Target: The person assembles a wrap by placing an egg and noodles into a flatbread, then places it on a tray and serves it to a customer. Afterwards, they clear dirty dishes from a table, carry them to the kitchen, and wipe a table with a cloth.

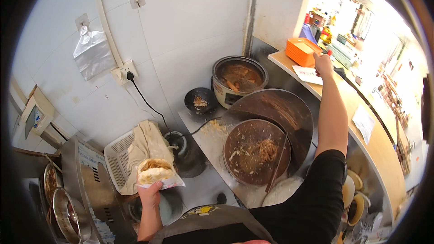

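Note:
My left hand (pixel 150 194) is closed around a stuffed flatbread (pixel 156 176) tucked in a white paper bag (pixel 174 182). Brown filling shows along the bread's open side. My right arm stretches far out to the counter on the right. There my right hand (pixel 323 64) has its fingers on the near rim of a stack of orange trays (pixel 300 50). A printed sheet (pixel 307 74) lies just below that hand. Between my arms sits a round chopping board (pixel 239 153) with chopped meat (pixel 267 150) and a long narrow tool (pixel 277 165) across its right side.
A cooker pot (pixel 218 91) of braised food and a black bowl (pixel 192 104) stand behind the board, beside a curved metal guard (pixel 300 113). A white basket (pixel 118 162) with a beige cloth (pixel 149 142) is at left, near a steel appliance (pixel 86 185). A power cord (pixel 149 97) hangs down the wall.

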Tool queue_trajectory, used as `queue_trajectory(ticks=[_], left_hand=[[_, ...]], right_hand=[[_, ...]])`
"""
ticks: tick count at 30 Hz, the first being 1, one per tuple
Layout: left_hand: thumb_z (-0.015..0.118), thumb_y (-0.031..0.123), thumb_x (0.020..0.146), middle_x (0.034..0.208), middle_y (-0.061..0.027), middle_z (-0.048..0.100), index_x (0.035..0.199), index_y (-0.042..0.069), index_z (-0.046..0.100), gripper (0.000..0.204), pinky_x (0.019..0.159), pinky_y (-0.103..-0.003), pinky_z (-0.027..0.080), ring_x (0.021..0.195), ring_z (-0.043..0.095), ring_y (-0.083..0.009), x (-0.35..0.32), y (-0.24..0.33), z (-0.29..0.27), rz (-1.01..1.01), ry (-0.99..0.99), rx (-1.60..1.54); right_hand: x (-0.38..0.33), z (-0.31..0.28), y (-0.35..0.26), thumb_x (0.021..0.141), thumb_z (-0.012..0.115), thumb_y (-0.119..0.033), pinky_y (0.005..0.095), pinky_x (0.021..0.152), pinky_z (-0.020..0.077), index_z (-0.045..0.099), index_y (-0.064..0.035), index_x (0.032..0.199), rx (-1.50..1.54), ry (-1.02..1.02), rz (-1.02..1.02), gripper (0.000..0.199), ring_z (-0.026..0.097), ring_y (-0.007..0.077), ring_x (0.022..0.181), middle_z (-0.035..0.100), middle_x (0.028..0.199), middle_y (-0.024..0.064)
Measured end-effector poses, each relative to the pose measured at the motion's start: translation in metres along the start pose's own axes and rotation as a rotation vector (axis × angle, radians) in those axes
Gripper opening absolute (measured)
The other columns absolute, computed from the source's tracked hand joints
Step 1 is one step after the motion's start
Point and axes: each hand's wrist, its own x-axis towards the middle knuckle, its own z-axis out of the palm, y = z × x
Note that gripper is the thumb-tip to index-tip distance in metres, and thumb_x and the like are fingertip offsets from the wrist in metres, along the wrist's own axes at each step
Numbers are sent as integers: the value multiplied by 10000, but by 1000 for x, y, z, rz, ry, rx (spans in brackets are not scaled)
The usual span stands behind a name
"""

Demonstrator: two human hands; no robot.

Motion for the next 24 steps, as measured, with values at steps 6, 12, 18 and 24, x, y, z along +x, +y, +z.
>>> queue_trajectory(ticks=[6,12,18,24], left_hand=[[795,-11,637,1187,-121,588,1316,-16,419,776,953,-375,478,1086,597,-260,16,-9,15,39,124,-59],[798,43,646,1202,-118,585,1316,-24,422,771,948,-389,484,1092,599,-272,40,-18,28,7,31,-24],[833,44,628,1193,-138,589,1307,-17,431,792,947,-392,492,1090,601,-267,73,-11,56,-123,-284,-133],[874,51,605,1242,-122,579,1337,-9,426,861,969,-387,483,1137,580,-243,94,-24,103,-331,-845,-223]], right_hand=[[84,57,0,929,401,-273,365,475,474,616,2,1085,-54,-193,198,382,587,219,471,664,669,164],[106,20,9,864,346,-83,354,332,336,571,37,992,458,-185,298,286,440,178,349,622,642,204],[-38,-68,18,884,430,-97,300,393,447,581,46,986,529,-194,-58,232,543,152,456,619,677,134],[-334,-55,77,875,476,-41,288,501,554,612,58,1057,815,-269,184,247,654,189,550,682,797,148]])
